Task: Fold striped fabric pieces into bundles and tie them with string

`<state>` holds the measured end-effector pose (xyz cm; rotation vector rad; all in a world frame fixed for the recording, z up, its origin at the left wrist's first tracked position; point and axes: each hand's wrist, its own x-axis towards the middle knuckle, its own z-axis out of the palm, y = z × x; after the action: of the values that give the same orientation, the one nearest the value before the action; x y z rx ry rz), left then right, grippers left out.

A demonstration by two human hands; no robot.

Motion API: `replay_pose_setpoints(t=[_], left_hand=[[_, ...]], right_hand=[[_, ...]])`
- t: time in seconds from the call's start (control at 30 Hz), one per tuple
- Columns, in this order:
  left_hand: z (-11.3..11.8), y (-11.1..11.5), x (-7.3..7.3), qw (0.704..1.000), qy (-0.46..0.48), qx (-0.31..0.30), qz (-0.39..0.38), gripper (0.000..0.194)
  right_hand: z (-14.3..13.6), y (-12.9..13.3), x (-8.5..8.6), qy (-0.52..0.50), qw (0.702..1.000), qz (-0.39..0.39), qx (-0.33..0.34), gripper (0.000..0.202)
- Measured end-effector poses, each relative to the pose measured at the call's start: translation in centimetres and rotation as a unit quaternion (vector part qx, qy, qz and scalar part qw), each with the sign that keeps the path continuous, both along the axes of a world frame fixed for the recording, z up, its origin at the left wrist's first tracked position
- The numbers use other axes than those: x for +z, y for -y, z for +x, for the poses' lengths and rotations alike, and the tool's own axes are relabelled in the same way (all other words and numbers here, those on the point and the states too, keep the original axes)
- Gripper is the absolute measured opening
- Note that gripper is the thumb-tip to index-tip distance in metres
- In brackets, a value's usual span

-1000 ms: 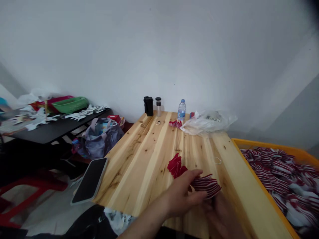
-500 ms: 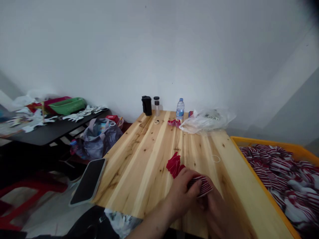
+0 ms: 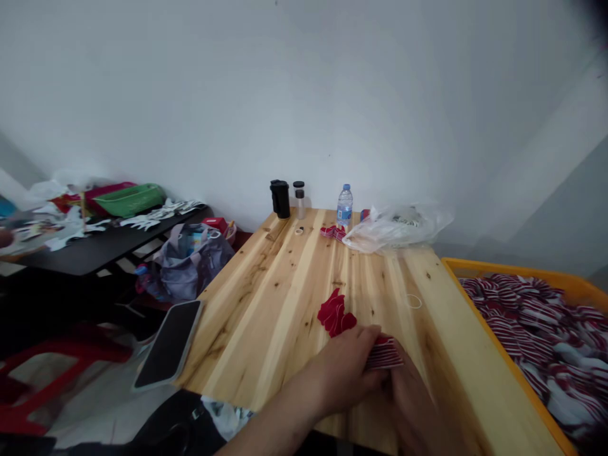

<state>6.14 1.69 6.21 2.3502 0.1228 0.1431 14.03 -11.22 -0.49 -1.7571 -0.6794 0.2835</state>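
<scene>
A red-and-white striped knit bundle (image 3: 382,356) is between my two hands near the front of the wooden table (image 3: 266,304). Its plain red, lobed end (image 3: 335,311) fans out on the tabletop past my fingers; whether these are gloves or another knit piece I cannot make out. My left hand (image 3: 349,362) is closed over the bundle from the left, the back of the hand toward me. My right hand (image 3: 412,394) wraps it from the right, its fingers partly hidden. To the right lies a thin white elastic band (image 3: 413,301).
A yellow bin (image 3: 503,358) of striped knit pieces (image 3: 546,323) stands at right. Farther back are a black tumbler (image 3: 280,200), a clear bottle (image 3: 299,201), a water bottle (image 3: 344,206), a plastic bag (image 3: 396,229) and a striped bundle (image 3: 333,233). A phone (image 3: 168,344) lies at the left edge.
My left hand has shifted over the bundle, its thumb no longer lying across the striped top. The striped end sits slightly turned between my hands. The view moved a little.
</scene>
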Motion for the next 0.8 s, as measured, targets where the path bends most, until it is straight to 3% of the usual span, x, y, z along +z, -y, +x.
replay_pose_setpoints(t=[0.07, 0.13, 0.27, 0.33, 0.4, 0.47, 0.53, 0.67, 0.8], left_hand=[[0.5, 0.0, -0.1, 1.000, -0.010, -0.004, 0.014, 0.040], [1.0, 0.2, -0.5, 0.999, -0.025, -0.015, 0.022, 0.030], [2.0, 1.0, -2.3, 0.998, -0.059, -0.021, 0.028, 0.027], [2.4, 1.5, -3.2, 0.997, -0.065, -0.015, 0.039, 0.027], [2.7, 1.9, -4.0, 0.997, -0.059, -0.013, 0.045, 0.025], [2.9, 2.1, -4.6, 0.998, -0.043, -0.008, 0.046, 0.027], [3.0, 2.2, -4.8, 0.998, -0.022, 0.001, 0.059, 0.032], [2.9, 2.2, -4.7, 0.996, 0.006, 0.009, 0.084, 0.043], [2.7, 2.0, -5.2, 0.998, 0.007, -0.003, 0.060, 0.054]], right_hand=[[0.9, 0.2, -1.3, 0.007, 0.999, -0.028, -0.035, 0.040], [1.9, 1.0, -2.1, 0.008, 0.997, -0.065, -0.027, 0.034], [3.5, 3.5, -1.8, 0.049, 0.995, -0.085, -0.023, 0.033], [3.6, 4.7, -1.4, 0.136, 0.986, -0.082, -0.048, 0.038], [3.5, 5.5, -1.4, 0.275, 0.956, -0.101, -0.010, 0.046], [3.3, 5.8, -1.9, 0.390, 0.910, -0.128, 0.059, 0.053], [3.4, 5.9, -2.6, 0.433, 0.886, -0.146, 0.076, 0.055], [4.0, 6.0, -3.6, 0.434, 0.885, -0.166, 0.034, 0.058], [3.9, 5.7, -3.2, 0.455, 0.872, -0.176, 0.049, 0.057]])
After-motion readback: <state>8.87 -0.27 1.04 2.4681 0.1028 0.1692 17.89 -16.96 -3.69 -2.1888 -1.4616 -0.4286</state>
